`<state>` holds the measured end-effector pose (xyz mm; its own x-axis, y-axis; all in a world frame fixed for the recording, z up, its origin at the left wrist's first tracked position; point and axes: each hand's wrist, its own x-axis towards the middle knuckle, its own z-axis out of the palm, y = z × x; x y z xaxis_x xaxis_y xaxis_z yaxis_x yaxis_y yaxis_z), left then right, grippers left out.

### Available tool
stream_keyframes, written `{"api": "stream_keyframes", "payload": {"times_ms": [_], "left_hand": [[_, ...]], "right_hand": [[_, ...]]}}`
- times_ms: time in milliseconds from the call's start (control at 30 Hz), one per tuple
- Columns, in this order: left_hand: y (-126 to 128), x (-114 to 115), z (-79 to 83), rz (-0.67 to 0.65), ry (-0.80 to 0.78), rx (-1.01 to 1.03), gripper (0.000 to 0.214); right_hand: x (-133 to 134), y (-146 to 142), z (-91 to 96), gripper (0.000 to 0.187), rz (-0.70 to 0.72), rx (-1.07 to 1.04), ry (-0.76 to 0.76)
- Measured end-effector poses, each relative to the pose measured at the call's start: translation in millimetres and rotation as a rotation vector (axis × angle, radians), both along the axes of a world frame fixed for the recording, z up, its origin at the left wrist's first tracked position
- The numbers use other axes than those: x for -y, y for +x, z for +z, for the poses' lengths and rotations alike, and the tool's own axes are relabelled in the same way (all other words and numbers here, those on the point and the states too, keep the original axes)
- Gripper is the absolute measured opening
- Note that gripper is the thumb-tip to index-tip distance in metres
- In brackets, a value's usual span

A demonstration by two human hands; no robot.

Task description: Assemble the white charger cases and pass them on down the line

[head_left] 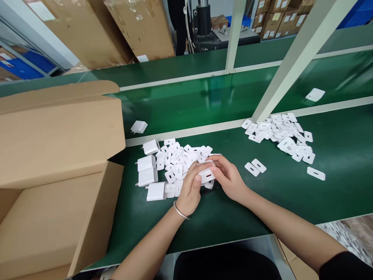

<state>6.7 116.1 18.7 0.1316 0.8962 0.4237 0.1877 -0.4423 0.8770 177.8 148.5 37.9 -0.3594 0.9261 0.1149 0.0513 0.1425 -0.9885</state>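
Between my two hands is a white charger [206, 175], its port end turned toward me. My left hand [190, 188], with a silver bangle at the wrist, is closed around its left side. My right hand [230, 177] grips the right side, thumb on the port end. Under and behind the hands lies a pile of small white slotted plates [177, 155]. Left of that pile stand several white chargers [147, 177] with prongs pointing left. Two loose plates [255, 167] lie just right of my right hand.
A large open cardboard box [96, 217] stands at the left. Another heap of white plates [276, 130] lies by a pale upright post [279, 85]. Beyond the low rail, a charger [139, 126] rests on the green conveyor belt [186, 105], with another white piece [315, 94] farther right.
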Motion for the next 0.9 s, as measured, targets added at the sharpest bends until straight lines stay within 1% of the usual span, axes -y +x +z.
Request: {"api": "stream_keyframes", "payload": {"times_ms": [100, 167, 333, 433, 567, 633, 733, 900], "left_hand": [[-1.1, -1.7, -0.8, 0.004, 0.003, -0.012, 0.041], [-1.7, -3.0, -0.2, 0.016, 0.021, -0.03, 0.041], [-4.1, -4.9, 0.8, 0.022, 0.057, -0.019, 0.038], [-5.7, -5.3, -0.6, 0.029, 0.068, -0.029, 0.038], [-4.8, -4.6, -0.1, 0.014, 0.063, -0.031, 0.043], [-3.5, -3.8, 1.6, -0.024, 0.054, -0.025, 0.046], [-2.3, -2.9, 3.2, -0.061, 0.066, -0.061, 0.042], [-3.6, -2.9, 2.3, -0.015, 0.15, -0.099, 0.034]], "right_hand": [[1.1, 1.1, -0.6, 0.034, -0.011, 0.062, 0.06], [1.3, 2.5, -0.4, 0.034, 0.007, 0.083, 0.086], [0.0, 3.8, 2.2, 0.034, 0.103, 0.129, 0.072], [-0.7, 3.0, 3.5, 0.034, 0.099, 0.141, 0.062], [-2.0, 3.8, 3.0, 0.032, 0.108, 0.138, 0.098], [-3.0, 5.7, 2.5, 0.031, 0.115, 0.149, 0.125], [-4.8, 9.3, 2.5, 0.034, 0.113, 0.172, 0.18], [-7.3, 12.2, 8.3, 0.038, 0.095, 0.183, 0.297]]}}
